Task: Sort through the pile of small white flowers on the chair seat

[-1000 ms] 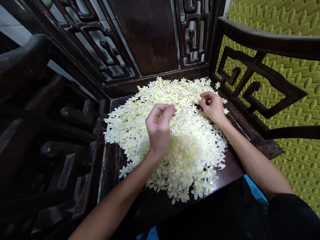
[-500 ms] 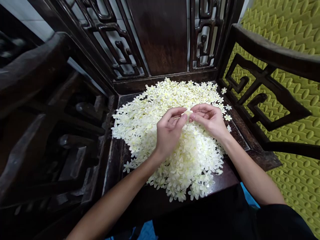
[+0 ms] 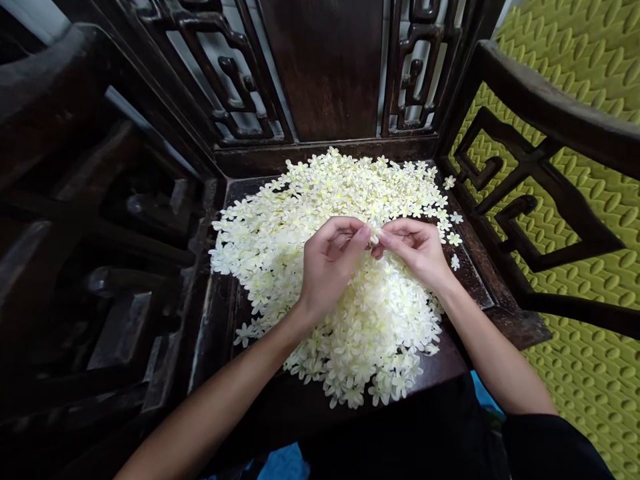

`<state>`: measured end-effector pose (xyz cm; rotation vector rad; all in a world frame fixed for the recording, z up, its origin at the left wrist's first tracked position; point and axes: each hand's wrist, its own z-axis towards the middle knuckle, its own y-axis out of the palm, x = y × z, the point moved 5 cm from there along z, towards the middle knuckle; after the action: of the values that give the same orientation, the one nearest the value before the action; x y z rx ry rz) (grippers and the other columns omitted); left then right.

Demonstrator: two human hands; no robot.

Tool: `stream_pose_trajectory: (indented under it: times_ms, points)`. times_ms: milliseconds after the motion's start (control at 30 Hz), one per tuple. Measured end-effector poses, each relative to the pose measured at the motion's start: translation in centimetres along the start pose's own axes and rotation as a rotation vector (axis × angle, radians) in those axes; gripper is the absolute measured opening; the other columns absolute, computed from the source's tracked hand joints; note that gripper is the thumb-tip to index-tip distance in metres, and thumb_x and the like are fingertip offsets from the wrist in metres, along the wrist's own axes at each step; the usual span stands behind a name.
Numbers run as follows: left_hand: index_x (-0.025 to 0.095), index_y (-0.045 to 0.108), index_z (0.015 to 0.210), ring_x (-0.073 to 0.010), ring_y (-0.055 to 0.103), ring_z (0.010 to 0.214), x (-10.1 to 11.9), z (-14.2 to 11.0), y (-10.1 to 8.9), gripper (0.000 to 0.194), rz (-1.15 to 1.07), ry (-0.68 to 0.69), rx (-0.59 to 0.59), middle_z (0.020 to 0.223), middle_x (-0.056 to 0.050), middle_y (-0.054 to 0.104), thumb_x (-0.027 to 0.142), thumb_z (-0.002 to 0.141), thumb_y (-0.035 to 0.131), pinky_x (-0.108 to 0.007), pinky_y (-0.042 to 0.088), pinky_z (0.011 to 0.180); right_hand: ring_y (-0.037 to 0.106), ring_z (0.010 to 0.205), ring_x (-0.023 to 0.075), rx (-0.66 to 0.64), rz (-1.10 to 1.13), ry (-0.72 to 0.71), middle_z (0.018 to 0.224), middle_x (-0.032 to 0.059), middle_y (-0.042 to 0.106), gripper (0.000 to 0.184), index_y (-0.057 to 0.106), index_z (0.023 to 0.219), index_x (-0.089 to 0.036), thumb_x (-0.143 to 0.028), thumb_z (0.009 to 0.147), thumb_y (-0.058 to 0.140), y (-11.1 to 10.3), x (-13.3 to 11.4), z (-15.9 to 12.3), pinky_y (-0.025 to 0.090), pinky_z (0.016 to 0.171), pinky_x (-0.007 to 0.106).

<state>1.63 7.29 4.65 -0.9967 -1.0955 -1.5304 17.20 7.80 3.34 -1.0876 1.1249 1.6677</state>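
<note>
A large heap of white artificial-looking flower heads (image 3: pixel 280 233), pale yellow at their centres, covers most of a dark wooden chair seat (image 3: pixel 445 360). Over the middle of the heap, my left hand (image 3: pixel 333 263) pinches a small white flower (image 3: pixel 374 233) between thumb and forefinger. My right hand (image 3: pixel 417 253) meets it from the other side, its thumb and forefinger closed on the same flower. The fingertips almost touch and partly cover the flower.
The carved chair back (image 3: pixel 330 73) rises behind the heap. Armrests stand on both sides, the right armrest (image 3: pixel 555 100) in front of a yellow-green textured surface (image 3: pixel 590 373). A few loose flowers (image 3: pixel 454 239) lie at the seat's right edge.
The view has shifted slightly. Both hands stay together over the heap, and the flower between the fingertips has turned and sits a little lower.
</note>
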Motion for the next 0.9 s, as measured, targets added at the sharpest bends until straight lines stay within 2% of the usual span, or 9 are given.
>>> stream_pose_trajectory:
  times_ms: [167, 333, 567, 767, 900]
  points:
    - [0.02, 0.072, 0.091, -0.0101, 0.07, 0.073, -0.4, 0.2, -0.2, 0.011, -0.026, -0.021, -0.002, 0.083, 0.0, 0.072, 0.028, 0.086, 0.078, -0.021, 0.058, 0.072, 0.076, 0.078, 0.015, -0.052, 0.0, -0.084, 0.086, 0.0034, 0.079, 0.009, 0.081, 0.096, -0.019, -0.019, 0.091, 0.074, 0.4, -0.5, -0.2, 0.065, 0.077, 0.03]
    - [0.021, 0.071, 0.09, -0.01, 0.071, 0.075, -0.2, 0.3, -0.4, 0.009, 0.002, 0.025, -0.003, 0.087, 0.0, 0.074, 0.027, 0.087, 0.077, -0.021, 0.058, 0.072, 0.074, 0.082, 0.0146, -0.033, -0.101, -0.171, 0.091, 0.0046, 0.077, 0.008, 0.08, 0.091, -0.018, -0.013, 0.088, 0.076, 0.8, -1.4, -0.6, 0.06, 0.073, 0.028]
    - [0.021, 0.072, 0.092, -0.0105, 0.069, 0.077, 0.2, 0.2, -0.3, 0.009, 0.054, 0.077, -0.005, 0.09, -0.001, 0.074, 0.028, 0.088, 0.076, -0.023, 0.057, 0.073, 0.07, 0.074, 0.0118, 0.007, -0.16, -0.113, 0.09, 0.0045, 0.073, 0.004, 0.077, 0.092, -0.017, -0.02, 0.09, 0.075, 0.9, -0.8, -0.8, 0.052, 0.06, 0.023]
    - [0.021, 0.074, 0.091, -0.011, 0.07, 0.075, -0.2, 0.2, -0.4, 0.009, 0.02, 0.068, -0.005, 0.088, -0.001, 0.075, 0.029, 0.088, 0.076, -0.023, 0.058, 0.07, 0.067, 0.071, 0.0107, -0.02, -0.195, -0.125, 0.085, 0.0027, 0.072, 0.009, 0.075, 0.096, -0.018, -0.023, 0.096, 0.068, 1.3, -0.6, -0.8, 0.054, 0.065, 0.025]
    - [0.02, 0.075, 0.091, -0.0114, 0.072, 0.079, -0.2, 0.1, -0.5, 0.009, 0.027, 0.068, 0.024, 0.089, -0.002, 0.076, 0.026, 0.086, 0.079, -0.023, 0.059, 0.075, 0.066, 0.071, 0.0115, -0.015, -0.187, -0.135, 0.083, 0.0019, 0.071, 0.009, 0.074, 0.097, -0.019, -0.024, 0.096, 0.067, 1.1, -0.6, -0.8, 0.055, 0.066, 0.027]
